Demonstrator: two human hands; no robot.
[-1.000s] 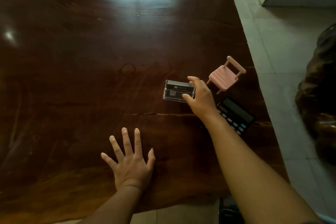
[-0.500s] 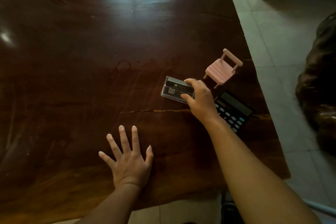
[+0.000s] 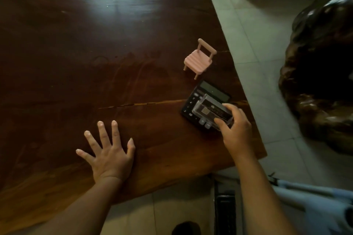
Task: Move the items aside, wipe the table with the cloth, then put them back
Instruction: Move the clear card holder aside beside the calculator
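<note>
While the left hand lies splayed flat — the right hand grips the clear case over the calculator.

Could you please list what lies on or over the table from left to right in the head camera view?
left hand, spread flat on the table → pink toy chair → right hand holding the clear case over the calculator.
</note>
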